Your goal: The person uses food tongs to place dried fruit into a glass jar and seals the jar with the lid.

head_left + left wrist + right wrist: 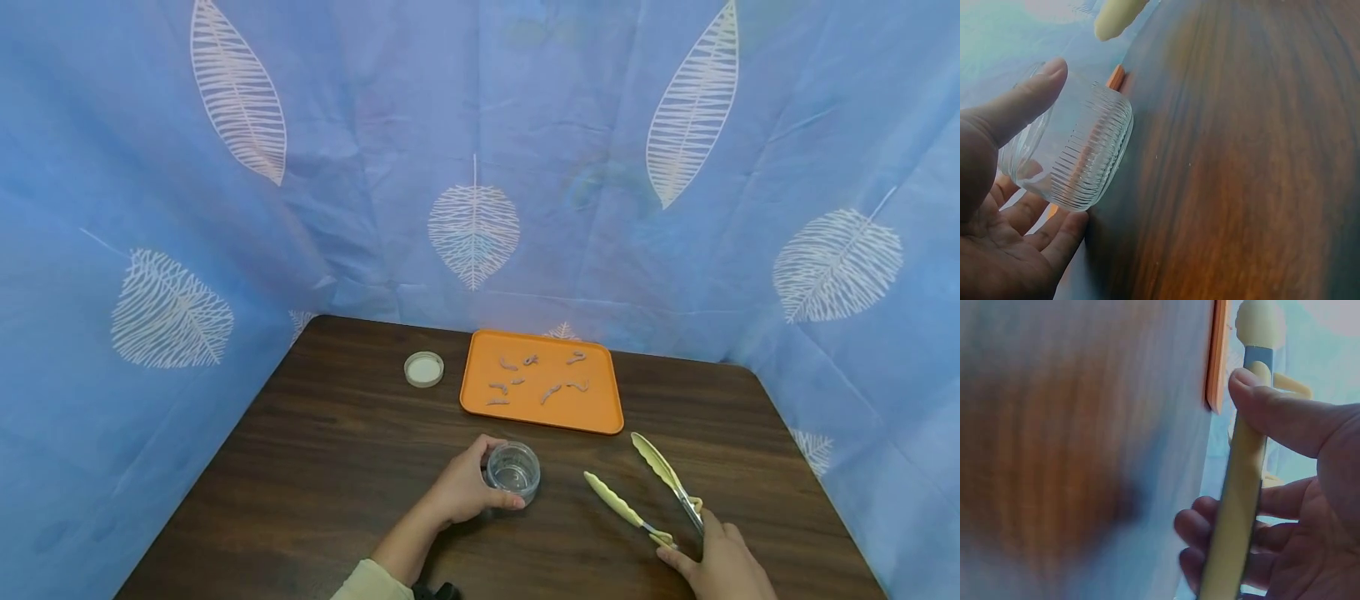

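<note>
A small clear ribbed glass jar (513, 472) (1079, 156) stands on the dark wooden table (315, 450). My left hand (465, 487) (1004, 212) curls round it, thumb on one side and fingers on the other. To the right, my right hand (720, 562) (1285, 487) grips the hinge end of pale yellow tongs (648, 492) (1238, 506), whose two arms spread apart toward the tray. The orange tray (542, 392) behind holds several small pinkish worm-like pieces (551, 392).
A round white jar lid (423, 368) lies left of the tray. Blue leaf-patterned cloth (480, 167) walls the table at the back and both sides. The tray's edge (1216, 356) shows in the right wrist view.
</note>
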Demonstrator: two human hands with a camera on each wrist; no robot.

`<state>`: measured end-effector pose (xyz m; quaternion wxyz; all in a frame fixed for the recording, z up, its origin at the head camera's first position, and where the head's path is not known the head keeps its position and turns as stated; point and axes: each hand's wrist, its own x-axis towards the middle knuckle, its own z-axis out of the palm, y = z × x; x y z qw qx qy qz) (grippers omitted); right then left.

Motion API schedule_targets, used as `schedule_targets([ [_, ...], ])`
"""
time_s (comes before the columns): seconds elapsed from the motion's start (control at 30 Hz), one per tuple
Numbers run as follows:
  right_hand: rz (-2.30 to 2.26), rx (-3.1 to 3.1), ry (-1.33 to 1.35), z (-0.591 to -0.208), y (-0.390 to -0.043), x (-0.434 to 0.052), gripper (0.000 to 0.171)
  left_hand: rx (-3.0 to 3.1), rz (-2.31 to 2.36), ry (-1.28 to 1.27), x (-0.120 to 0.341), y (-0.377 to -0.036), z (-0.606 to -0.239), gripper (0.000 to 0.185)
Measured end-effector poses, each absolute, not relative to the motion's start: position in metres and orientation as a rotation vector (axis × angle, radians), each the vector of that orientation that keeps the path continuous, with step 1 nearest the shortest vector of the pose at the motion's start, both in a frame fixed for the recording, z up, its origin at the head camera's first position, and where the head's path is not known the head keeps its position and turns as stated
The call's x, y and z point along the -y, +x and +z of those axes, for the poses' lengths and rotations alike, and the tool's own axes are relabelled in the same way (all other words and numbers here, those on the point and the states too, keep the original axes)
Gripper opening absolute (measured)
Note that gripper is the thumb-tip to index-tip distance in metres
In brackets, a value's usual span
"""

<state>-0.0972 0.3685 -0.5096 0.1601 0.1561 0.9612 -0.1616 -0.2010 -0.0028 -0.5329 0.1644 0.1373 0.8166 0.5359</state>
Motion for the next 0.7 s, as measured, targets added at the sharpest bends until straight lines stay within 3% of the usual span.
schedule_targets([
  [0.17,-0.436,-2.848,0.339,-0.501,-0.108,-0.366,0.121,-2.326,1.541,0.382,0.003,-0.199,-0.532,0.086],
  [0.5,-0.379,-3.066,0.097,-0.486,-0.146,-0.362,0.087,-2.321,1.56,0.351,0.003,-0.199,-0.531,0.088],
  [0.7,-0.321,-3.088,0.061,-0.484,-0.169,-0.368,0.081,-2.311,1.558,0.345,0.002,-0.198,-0.532,0.086],
])
